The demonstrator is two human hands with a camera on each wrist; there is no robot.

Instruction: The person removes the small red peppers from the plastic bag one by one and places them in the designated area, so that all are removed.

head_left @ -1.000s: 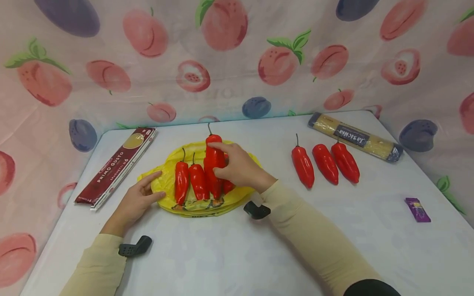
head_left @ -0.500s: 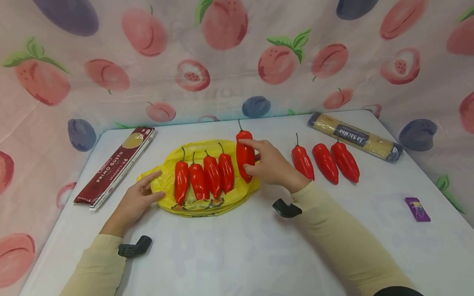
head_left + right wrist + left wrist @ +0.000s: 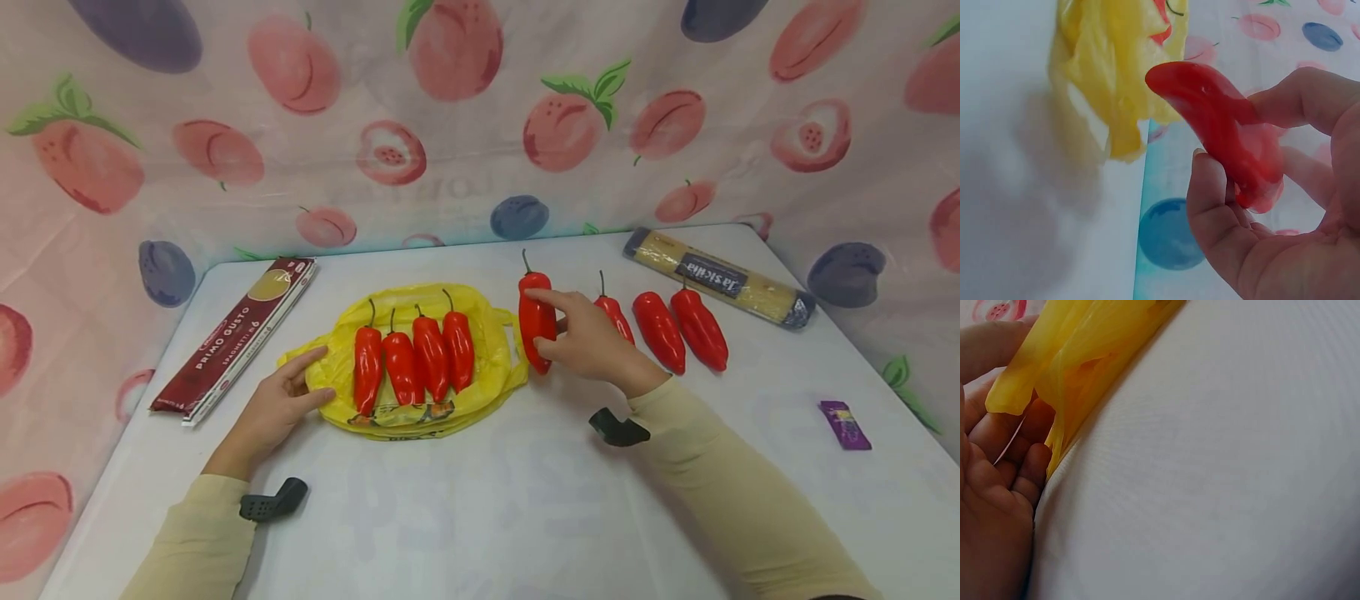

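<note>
In the head view, my left hand (image 3: 273, 412) holds the left edge of a yellow plastic bag (image 3: 495, 367), which lies flat on the table. Yellow film (image 3: 1085, 356) hangs among its curled fingers in the left wrist view. Several red peppers with thin dark stems, such as this pepper (image 3: 367, 371), lie side by side on the bag. Just right of the bag, my right hand (image 3: 592, 342) grips another red pepper (image 3: 534, 321) between thumb and fingers, stem upward. The right wrist view shows that gripped pepper (image 3: 1210, 119) tilted and raised above the tabletop.
Three red peppers lie farther right, including this pepper (image 3: 701, 329); the nearest is partly hidden by my right hand. A spaghetti pack (image 3: 720, 275) lies behind them, a dark red spaghetti pack (image 3: 232, 342) at left. A small purple packet (image 3: 846, 425) sits at right.
My right hand has carried the gripped pepper rightward from over the bag to just past its right edge. The left hand has stayed at the bag's left edge.
</note>
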